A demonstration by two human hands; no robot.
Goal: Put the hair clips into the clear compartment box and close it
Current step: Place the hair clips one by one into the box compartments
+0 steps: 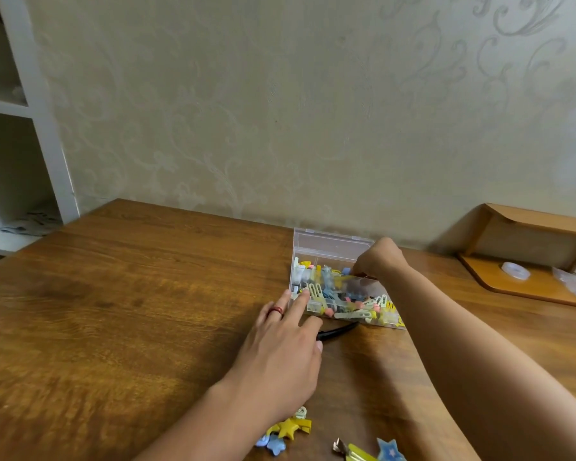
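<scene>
The clear compartment box (316,241) stands open on the wooden table near the wall, its lid tilted up at the back. It holds several yellow, blue, pink and white hair clips. My left hand (286,347), wearing a red ring, rests flat on the table with two fingertips against the box's front left corner. My right hand (379,259) hovers over the box's right back part, fingers pinched together; what they pinch is too small to tell. Loose star-shaped clips (290,427) lie by my left forearm, and more clips (379,452) lie at the bottom edge.
A black clip (336,331) lies on the table just in front of the box. A wooden shelf (526,284) at the right holds a roll of clear tape (515,270). A white shelving unit (44,134) stands at the left. The wall runs right behind the box.
</scene>
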